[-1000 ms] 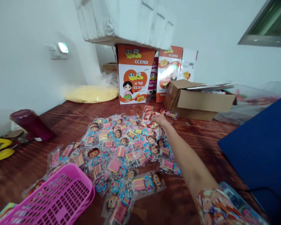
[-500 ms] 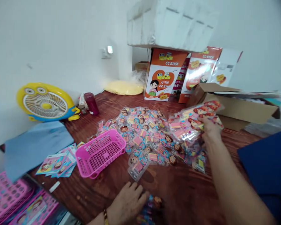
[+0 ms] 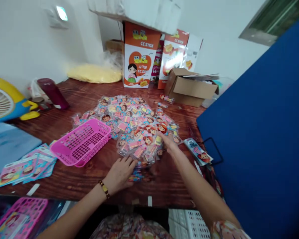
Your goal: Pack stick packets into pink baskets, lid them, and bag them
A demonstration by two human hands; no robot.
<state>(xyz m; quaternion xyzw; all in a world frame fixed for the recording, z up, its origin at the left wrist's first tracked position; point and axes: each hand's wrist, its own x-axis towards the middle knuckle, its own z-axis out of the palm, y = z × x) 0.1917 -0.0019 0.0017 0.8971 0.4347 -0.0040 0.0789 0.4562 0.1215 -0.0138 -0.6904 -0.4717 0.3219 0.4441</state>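
Note:
A broad heap of small clear packets (image 3: 124, 114) with doll-face prints and pink and yellow pieces covers the middle of the table. My right hand (image 3: 168, 142) is at the heap's right front side, its fingers closed on the edge of a bunch of clear packets (image 3: 148, 141) with red-haired figures; some fingertips are hidden. My left hand (image 3: 122, 171) lies low on the table in front of the heap, fingers spread. Beside its thumb and fingertips is a blurred cluster of small colourful items (image 3: 138, 174), whose kind I cannot make out.
A pink basket (image 3: 82, 142) stands left of the heap, beside printed cards (image 3: 30, 166). Behind are a cardboard box (image 3: 189, 89), CC STICK cartons (image 3: 139, 59) and a dark red bottle (image 3: 53, 93). A blue panel (image 3: 259, 116) bounds the right side.
My right hand has brought the raised bunch of red-haired packets left and down onto the heap's front. My left hand remains by the colourful items. The view has swung right and down.

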